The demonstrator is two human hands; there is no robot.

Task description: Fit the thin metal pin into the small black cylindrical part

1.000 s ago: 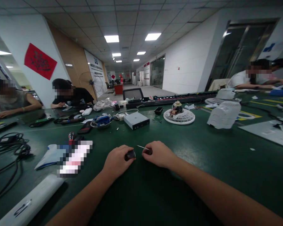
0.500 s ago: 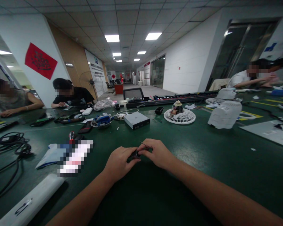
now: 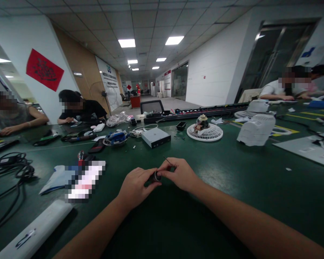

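L hand (image 3: 135,189) & R hand (image 3: 180,175) over bench (image 3: 232,208), small part (image 3: 153,177) btwn them, pin (image 3: 167,161) in R hand. Ahead on bench: drive box (image 3: 156,138), fan (image 3: 204,133) to its R, plastic cover (image 3: 256,129) R of fan. Cables (image 3: 8,169) far L. Person (image 3: 79,109) behind bench.

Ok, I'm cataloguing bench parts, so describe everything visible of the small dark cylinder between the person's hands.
The small dark cylinder looks like glossy black plastic or metal, with a pale metallic ring near one end. It lies roughly level, held between the left hand and the right hand, whose fingers cover most of it, above the dark green bench mat. Its far end is hidden.
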